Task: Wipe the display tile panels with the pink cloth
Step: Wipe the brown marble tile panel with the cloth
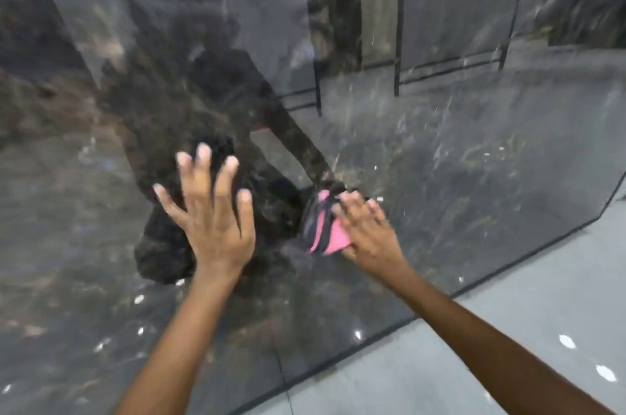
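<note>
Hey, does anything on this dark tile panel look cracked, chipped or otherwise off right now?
Nothing stands out. The glossy dark panel shows only reflections and veining, though the frame is blurry. The right hand presses the pink cloth on it; the left hand is spread flat.

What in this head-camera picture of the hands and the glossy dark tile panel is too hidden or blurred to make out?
- Head view: part of the pink cloth lies under the right hand.
- Head view: the glossy dark marble-patterned tile panel is motion-blurred and mirror-like; dust or smears cannot be told.
- Head view: the panel's top and left are cut off by the frame edge.
</note>
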### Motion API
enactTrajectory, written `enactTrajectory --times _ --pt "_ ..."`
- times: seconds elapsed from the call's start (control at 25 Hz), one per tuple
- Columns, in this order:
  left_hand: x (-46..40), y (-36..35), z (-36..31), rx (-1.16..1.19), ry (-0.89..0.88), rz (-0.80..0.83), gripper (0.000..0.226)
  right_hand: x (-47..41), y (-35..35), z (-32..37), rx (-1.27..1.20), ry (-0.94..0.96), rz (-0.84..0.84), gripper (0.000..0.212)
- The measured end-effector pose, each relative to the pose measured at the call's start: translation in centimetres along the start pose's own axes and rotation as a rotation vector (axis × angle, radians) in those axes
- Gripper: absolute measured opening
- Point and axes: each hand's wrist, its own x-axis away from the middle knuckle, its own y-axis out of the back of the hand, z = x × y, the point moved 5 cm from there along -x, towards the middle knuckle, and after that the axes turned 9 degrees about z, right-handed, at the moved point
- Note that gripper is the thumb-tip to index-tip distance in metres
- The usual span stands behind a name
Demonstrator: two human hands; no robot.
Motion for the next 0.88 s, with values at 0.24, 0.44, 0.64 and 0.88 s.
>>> enactTrajectory --times 0.24,0.44,0.64,0.88 --pt "-13.0 2.4 1.2 -0.259 0.133 -0.023 0.056 -10.0 6.8 -7.1 -0.635 -0.803 -0.381 0.074" --pt "-13.0 1.8 1.8 -0.275 0.083 0.018 0.059 -14.0 8.5 -1.6 -0.089 0.343 -0.014 0.08" --pt "-13.0 1.8 1.4 -0.291 0.073 0.001 0.058 -17.1 15.2 -19.9 -0.634 -1.019 -0.494 0.074" --pt "-13.2 1.8 1.8 -0.271 0.058 -0.009 0.06 -20.3 13.6 -3.9 -0.179 0.179 0.043 0.072"
